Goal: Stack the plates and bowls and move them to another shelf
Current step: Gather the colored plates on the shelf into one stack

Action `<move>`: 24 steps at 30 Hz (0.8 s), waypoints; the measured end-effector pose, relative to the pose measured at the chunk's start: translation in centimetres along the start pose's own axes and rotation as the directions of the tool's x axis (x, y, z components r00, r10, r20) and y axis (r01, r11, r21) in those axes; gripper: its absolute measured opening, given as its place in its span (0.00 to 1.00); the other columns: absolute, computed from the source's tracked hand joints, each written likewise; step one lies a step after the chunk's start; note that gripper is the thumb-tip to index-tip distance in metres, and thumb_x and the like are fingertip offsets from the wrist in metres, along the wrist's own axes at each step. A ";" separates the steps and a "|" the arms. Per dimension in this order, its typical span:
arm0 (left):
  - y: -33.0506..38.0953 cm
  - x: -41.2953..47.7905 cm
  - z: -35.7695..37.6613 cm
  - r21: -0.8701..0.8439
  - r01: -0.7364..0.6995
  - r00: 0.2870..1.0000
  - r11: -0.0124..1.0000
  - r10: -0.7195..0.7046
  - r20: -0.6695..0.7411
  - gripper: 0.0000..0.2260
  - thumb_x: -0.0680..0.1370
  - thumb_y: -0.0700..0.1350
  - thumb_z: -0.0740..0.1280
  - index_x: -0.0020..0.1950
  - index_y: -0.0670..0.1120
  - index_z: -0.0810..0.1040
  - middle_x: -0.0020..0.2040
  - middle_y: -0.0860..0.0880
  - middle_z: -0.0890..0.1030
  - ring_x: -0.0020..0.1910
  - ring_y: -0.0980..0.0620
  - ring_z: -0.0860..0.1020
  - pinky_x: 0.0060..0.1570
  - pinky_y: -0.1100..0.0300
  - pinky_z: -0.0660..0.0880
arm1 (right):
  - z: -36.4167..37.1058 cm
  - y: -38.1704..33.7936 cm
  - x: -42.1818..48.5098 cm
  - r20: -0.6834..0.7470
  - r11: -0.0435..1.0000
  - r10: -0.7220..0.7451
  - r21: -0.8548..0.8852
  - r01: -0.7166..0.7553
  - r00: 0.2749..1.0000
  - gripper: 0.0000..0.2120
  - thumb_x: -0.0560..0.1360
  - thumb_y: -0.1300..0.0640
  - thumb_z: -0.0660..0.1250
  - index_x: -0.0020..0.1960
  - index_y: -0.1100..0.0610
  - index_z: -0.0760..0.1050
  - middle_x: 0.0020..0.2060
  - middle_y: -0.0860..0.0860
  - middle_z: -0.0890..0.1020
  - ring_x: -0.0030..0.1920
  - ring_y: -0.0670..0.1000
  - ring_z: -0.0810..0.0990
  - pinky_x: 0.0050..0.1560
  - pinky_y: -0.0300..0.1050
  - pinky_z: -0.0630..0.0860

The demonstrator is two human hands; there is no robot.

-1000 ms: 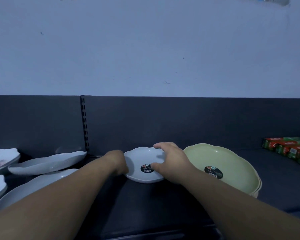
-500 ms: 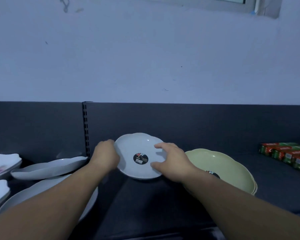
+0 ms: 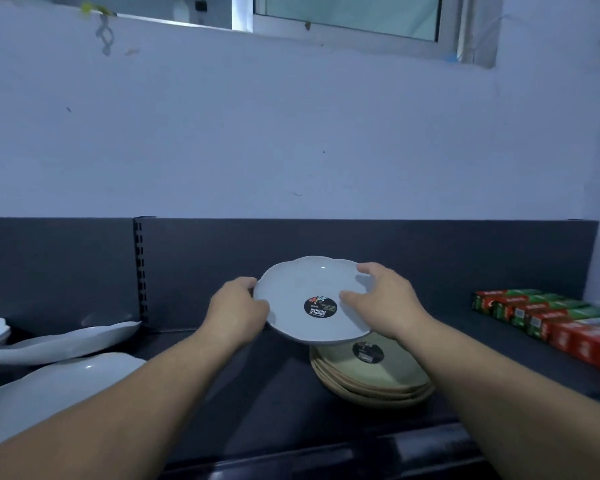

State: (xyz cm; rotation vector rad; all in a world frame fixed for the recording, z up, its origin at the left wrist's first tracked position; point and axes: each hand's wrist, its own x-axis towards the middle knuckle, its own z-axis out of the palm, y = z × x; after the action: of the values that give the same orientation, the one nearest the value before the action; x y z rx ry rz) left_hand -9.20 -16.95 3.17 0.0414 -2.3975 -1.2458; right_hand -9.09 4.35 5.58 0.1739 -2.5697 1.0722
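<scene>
A small white plate (image 3: 309,285) with a wavy rim and a round black sticker is held in the air, tilted toward me. My left hand (image 3: 238,311) grips its left rim. My right hand (image 3: 383,301) grips its right rim, thumb on the inner face. Just below and to the right, a stack of cream plates (image 3: 378,379) with the same sticker rests on the dark shelf (image 3: 257,403); the white plate hides its far edge.
More white plates (image 3: 66,342) and a larger white plate (image 3: 49,389) lie on the shelf to the left, past a slotted upright (image 3: 139,271). Red and green boxes (image 3: 551,322) line the shelf at right. A dark back panel (image 3: 465,258) stands behind.
Both hands have lifted the white plate off the shelf and carried it up and to the right, over the cream stack. The camera has tilted upward.
</scene>
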 end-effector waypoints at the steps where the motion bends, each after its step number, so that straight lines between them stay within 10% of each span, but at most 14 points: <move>1: 0.2 -0.5 1.0 -0.006 0.001 1.000 1.000 -0.001 0.021 0.11 0.68 0.37 0.59 0.42 0.44 0.80 0.41 0.45 0.82 0.45 0.42 0.81 0.47 0.46 0.81 | -0.7 0.8 -0.3 0.004 1.000 0.022 -0.006 -0.022 1.000 0.29 0.76 0.52 0.67 0.75 0.53 0.64 0.72 0.50 0.70 0.64 0.50 0.72 0.52 0.37 0.65; 7: 0.4 -3.2 5.9 -0.044 0.025 0.995 0.999 -0.021 0.096 0.09 0.72 0.39 0.59 0.40 0.46 0.78 0.38 0.46 0.81 0.42 0.43 0.81 0.46 0.46 0.81 | -2.7 5.4 -2.0 0.063 0.992 0.121 -0.039 -0.119 0.991 0.29 0.76 0.51 0.68 0.75 0.52 0.65 0.71 0.48 0.70 0.50 0.46 0.70 0.43 0.35 0.67; 24: 1.8 -5.5 10.0 0.194 0.072 0.995 0.978 -0.058 -0.077 0.16 0.80 0.54 0.56 0.42 0.46 0.75 0.40 0.49 0.80 0.45 0.47 0.77 0.41 0.58 0.67 | -2.6 9.7 -1.6 0.180 0.997 0.063 0.023 -0.068 0.982 0.31 0.74 0.49 0.70 0.74 0.50 0.65 0.71 0.51 0.70 0.70 0.53 0.69 0.60 0.41 0.66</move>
State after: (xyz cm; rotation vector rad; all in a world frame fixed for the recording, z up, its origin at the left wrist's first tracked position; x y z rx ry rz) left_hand -7.84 -6.88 -2.43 0.2214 -2.4655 -1.0131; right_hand -9.30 13.01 0.20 0.2031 -2.7374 1.1669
